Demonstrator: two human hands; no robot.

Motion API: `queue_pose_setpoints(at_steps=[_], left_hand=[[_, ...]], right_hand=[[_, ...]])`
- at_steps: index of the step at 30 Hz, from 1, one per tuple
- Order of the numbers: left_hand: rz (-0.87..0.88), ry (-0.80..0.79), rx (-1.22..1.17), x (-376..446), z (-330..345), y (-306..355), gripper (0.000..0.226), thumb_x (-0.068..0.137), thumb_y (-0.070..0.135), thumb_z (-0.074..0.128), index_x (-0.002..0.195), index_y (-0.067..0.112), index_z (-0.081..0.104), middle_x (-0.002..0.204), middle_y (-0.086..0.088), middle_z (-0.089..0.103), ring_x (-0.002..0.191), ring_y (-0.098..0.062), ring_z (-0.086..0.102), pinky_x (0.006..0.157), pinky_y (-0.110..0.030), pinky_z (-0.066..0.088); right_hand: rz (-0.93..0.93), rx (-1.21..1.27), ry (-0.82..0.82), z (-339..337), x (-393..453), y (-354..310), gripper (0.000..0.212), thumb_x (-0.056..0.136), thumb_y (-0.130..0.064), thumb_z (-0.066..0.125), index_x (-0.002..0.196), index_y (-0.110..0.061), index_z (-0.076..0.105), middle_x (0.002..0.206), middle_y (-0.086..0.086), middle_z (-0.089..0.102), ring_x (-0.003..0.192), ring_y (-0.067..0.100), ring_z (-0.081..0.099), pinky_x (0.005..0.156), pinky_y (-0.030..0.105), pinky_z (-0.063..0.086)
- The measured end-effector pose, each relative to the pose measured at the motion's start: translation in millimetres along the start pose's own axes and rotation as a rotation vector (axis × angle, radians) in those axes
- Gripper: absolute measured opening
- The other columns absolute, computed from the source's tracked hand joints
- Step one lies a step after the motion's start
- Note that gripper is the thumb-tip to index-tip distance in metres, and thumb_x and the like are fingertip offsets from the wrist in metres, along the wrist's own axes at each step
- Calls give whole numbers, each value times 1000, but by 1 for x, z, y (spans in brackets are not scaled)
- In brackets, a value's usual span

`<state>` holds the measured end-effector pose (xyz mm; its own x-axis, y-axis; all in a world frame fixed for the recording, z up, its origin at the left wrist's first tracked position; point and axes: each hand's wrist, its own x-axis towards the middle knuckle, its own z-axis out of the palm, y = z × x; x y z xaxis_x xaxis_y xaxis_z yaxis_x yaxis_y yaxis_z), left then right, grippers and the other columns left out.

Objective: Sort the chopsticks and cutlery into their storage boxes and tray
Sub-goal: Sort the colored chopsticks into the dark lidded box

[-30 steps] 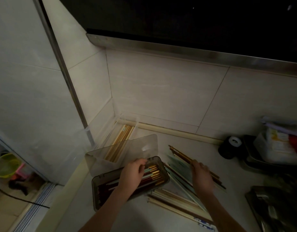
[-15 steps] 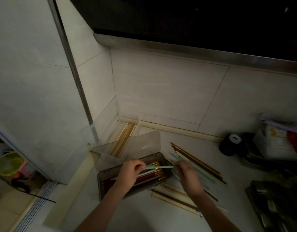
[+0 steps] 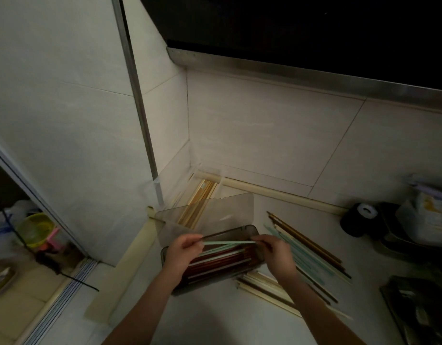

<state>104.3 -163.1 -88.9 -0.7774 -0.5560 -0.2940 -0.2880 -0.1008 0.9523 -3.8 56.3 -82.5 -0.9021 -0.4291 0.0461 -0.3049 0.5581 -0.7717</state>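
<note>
A pale green chopstick [image 3: 227, 243] is held level just above a smoky grey storage box [image 3: 249, 231]. My left hand [image 3: 183, 249] pinches its left end and my right hand [image 3: 277, 252] pinches its right end. The box holds dark red and pale chopsticks, and its hinged lid [image 3: 215, 215] stands open behind. A clear box [image 3: 202, 195] with light wooden chopsticks sits in the wall corner. To the right of the grey box, loose green, brown and cream chopsticks [image 3: 309, 255] lie on the counter.
A black roll of tape [image 3: 359, 219] and a dark tray with white packets [image 3: 419, 220] stand at the right. Another dark tray [image 3: 419, 310] sits at the lower right. Tiled walls close in the corner; the counter edge drops off at left.
My right hand lifted a green chopstick from the loose pile and brought it left over the grey box. My left hand took hold of its other end.
</note>
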Motion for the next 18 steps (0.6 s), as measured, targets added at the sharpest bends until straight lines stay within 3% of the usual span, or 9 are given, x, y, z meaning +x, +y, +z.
queue_pose_setpoints(at_steps=[2, 4, 7, 11, 13, 15, 18], left_hand=[[-152, -23, -365, -3, 0, 5, 14, 85, 1, 62, 96, 8, 65, 101, -10, 64, 96, -21, 64, 86, -29, 49], [-211, -43, -539, -4, 3, 10, 10, 88, 4, 58, 96, 5, 63, 103, -10, 64, 99, -21, 62, 91, -31, 47], [-235, -96, -613, -3, 10, 12, 13, 91, 8, 54, 100, 2, 62, 108, -10, 66, 102, -22, 62, 96, -38, 45], [-218, -166, -599, -4, 23, 20, 20, 96, 15, 48, 107, 5, 60, 108, -13, 66, 103, -24, 63, 87, -39, 50], [-154, -168, -504, -5, 25, 25, 21, 97, 18, 46, 107, 8, 61, 104, -13, 67, 100, -23, 65, 83, -35, 53], [-29, -170, -278, -5, 25, 28, 17, 95, 18, 48, 103, 14, 63, 101, -10, 67, 99, -20, 65, 82, -31, 54], [249, -233, 169, -4, 29, 30, 11, 91, 16, 56, 90, 22, 65, 89, -2, 68, 89, -14, 65, 81, -27, 51]], right_hand=[[27, 9, -13, 2, 0, -2, 24, 90, -3, 55, 97, -18, 72, 93, -6, 69, 86, 6, 64, 72, 2, 43], [43, 11, -32, 5, -2, -6, 19, 89, -6, 59, 93, -20, 71, 88, -10, 67, 82, 1, 63, 71, 6, 44], [20, 35, -88, 12, -6, -15, 14, 84, -11, 67, 84, -24, 65, 80, -18, 65, 76, -12, 61, 68, 4, 44], [-11, 46, -186, 24, -7, -25, 13, 81, -15, 71, 79, -24, 62, 73, -14, 65, 72, -8, 61, 66, 12, 45], [-33, 25, -176, 26, -6, -30, 6, 82, -23, 71, 84, -21, 66, 74, -14, 64, 72, -9, 59, 64, 7, 42], [-49, 66, -112, 24, -3, -38, 12, 86, -29, 65, 95, -21, 66, 84, -12, 66, 78, -6, 60, 70, 7, 44], [-103, 267, -10, 21, 5, -57, 18, 89, -26, 62, 106, -21, 62, 90, -4, 67, 83, 7, 64, 77, 22, 53]])
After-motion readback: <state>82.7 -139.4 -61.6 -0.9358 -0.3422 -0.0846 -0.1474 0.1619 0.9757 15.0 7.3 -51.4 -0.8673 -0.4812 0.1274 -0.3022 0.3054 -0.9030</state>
